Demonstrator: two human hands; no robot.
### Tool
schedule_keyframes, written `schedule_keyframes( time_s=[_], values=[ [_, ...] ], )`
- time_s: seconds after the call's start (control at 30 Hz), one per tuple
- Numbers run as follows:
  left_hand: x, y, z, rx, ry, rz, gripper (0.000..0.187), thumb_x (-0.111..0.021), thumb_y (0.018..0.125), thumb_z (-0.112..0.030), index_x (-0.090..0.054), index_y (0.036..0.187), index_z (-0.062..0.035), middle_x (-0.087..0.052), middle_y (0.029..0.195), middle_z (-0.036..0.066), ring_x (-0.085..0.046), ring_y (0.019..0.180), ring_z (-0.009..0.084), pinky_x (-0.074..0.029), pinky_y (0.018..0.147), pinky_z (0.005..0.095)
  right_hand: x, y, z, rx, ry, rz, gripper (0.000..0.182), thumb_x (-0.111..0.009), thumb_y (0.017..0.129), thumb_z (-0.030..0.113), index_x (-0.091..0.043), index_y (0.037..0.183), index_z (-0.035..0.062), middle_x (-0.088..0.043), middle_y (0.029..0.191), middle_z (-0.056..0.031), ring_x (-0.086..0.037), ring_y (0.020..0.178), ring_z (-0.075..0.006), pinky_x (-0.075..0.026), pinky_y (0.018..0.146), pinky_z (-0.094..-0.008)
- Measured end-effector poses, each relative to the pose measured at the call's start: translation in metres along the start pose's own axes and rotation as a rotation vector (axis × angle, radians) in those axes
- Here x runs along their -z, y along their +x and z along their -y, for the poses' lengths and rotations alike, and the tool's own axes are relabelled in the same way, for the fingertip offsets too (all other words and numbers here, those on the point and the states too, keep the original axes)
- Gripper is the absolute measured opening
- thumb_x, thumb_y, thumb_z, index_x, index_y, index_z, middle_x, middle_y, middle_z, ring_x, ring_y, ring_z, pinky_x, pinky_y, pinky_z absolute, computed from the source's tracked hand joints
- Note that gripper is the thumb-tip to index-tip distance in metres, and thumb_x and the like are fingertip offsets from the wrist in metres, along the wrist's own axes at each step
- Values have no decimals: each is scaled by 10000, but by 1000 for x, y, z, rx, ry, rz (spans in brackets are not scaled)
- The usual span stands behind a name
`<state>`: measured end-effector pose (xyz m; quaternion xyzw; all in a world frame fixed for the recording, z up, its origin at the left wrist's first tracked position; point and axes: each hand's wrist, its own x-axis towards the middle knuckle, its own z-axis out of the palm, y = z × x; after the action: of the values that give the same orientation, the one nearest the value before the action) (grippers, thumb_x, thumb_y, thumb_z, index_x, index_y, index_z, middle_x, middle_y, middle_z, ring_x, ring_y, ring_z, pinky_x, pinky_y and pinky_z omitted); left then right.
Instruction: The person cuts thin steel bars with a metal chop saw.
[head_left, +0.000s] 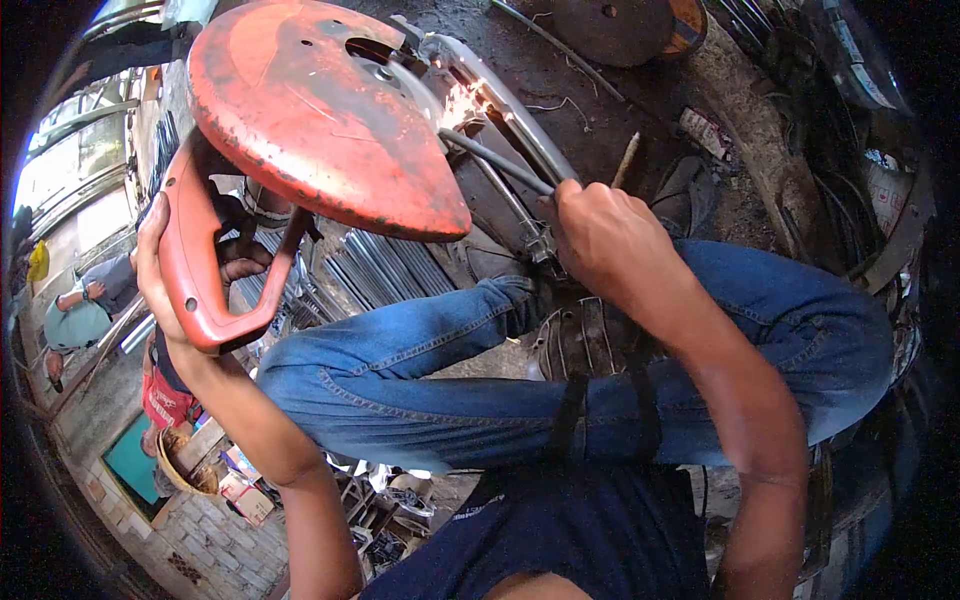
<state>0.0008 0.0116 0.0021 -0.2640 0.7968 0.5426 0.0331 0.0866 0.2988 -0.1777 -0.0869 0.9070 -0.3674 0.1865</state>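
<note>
My left hand (152, 258) is wrapped around the orange loop handle (190, 255) of a cut-off saw, its fingers passing through the loop. The saw's worn orange blade guard (320, 120) fills the upper left and hides most of the blade. My right hand (612, 235) is closed on a thin grey metal rod (500, 167). The rod's far end reaches the blade's edge, where bright sparks (465, 105) show. Alongside the rod runs a shiny metal bar (525, 125). Below the right hand is a metal clamp fitting (540, 245).
Bundled metal rods (385, 275) lie beyond my bent leg (430, 410). A dark round disc (612, 30) rests on the floor at the top. Two people, one in a teal shirt (78, 318) and one in red (165, 395), are at the left.
</note>
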Motion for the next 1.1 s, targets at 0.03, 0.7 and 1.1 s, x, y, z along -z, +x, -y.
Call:
schedule_keyframes(
  time_s=[0.03,0.7,1.1],
  values=[
    [0,0,0,-1,1,2,605,-538,862,-492,-525,1160,35,-619,862,167,-645,554,286,-580,479,374,0,0,0,0,-8,9,145,-484,824,57,-588,778,-34,-651,767,-266,-670,751,-403,-543,676,-473],
    [9,5,0,57,20,76,617,-525,855,-507,-516,1165,26,-604,893,169,-651,643,300,-585,497,400,-1,-4,0,47,0,-20,122,-513,811,70,-584,763,-16,-657,731,-228,-680,710,-368,-555,645,-437],
    [12,5,1,27,31,103,610,-541,853,-509,-515,1139,28,-590,877,160,-643,565,317,-585,488,411,-2,16,2,-125,389,147,279,-529,931,221,-597,871,-43,-658,859,-262,-644,804,-441,-509,685,-483]
  ],
)
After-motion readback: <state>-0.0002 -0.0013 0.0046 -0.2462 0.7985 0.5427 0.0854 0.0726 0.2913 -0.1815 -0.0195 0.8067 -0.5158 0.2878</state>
